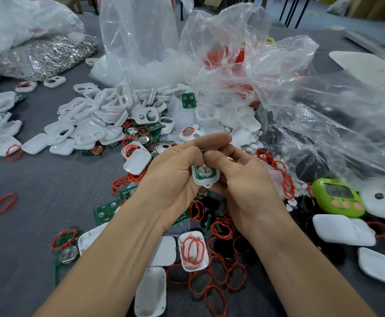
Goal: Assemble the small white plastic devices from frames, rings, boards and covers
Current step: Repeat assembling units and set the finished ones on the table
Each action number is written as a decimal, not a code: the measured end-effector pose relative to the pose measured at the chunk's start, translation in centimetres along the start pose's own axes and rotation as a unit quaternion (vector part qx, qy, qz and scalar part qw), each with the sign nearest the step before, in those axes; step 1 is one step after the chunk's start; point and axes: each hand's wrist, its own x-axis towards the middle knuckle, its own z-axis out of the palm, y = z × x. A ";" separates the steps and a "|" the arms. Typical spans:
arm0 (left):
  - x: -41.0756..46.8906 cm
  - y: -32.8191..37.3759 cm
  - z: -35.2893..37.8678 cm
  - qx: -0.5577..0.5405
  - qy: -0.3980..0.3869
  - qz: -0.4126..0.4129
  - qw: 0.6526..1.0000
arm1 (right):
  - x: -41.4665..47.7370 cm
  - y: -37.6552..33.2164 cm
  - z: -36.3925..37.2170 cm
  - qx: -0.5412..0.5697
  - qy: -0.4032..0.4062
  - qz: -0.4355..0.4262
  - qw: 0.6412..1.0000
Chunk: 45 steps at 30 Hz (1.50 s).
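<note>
On the left of the counter (38, 191) lies a big pile of white frames (90, 117). My left hand (175, 172) is lifted above the counter, palm turned to the right. Its fingers curl round the small white device (206, 182), which sits between both hands with a green board (196, 173) already inside. My right hand (241, 179) pinches the same device from the other side, thumb on top. Something small is at my fingertips, perhaps a ring; I cannot see it well. For this step I should hold the shell steady with the left and press evenly, so the board sits flat. Red rings (219, 225) lie below my right wrist.
</note>
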 end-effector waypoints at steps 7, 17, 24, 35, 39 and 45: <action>0.1 1.0 -0.5 0.038 0.035 0.075 0.996 | -0.5 -0.7 -1.2 -0.080 0.004 -0.033 0.996; -0.5 0.5 -1.6 0.237 0.080 0.063 0.966 | -0.2 -0.7 -1.5 -0.143 0.063 -0.140 0.978; -0.6 0.1 -1.3 0.334 0.134 0.142 0.922 | 0.2 -0.1 -1.8 -0.189 0.088 -0.169 0.963; -1.0 0.1 -0.7 0.422 0.144 0.169 0.879 | 0.5 0.2 -1.8 -0.210 0.123 -0.160 0.957; -0.8 0.2 -0.7 0.407 0.175 0.172 0.880 | 0.3 -0.1 -1.9 -0.229 0.079 -0.154 0.958; -0.7 0.2 -1.0 0.412 0.203 0.185 0.869 | 0.0 -0.2 -2.0 -0.255 0.022 -0.169 0.952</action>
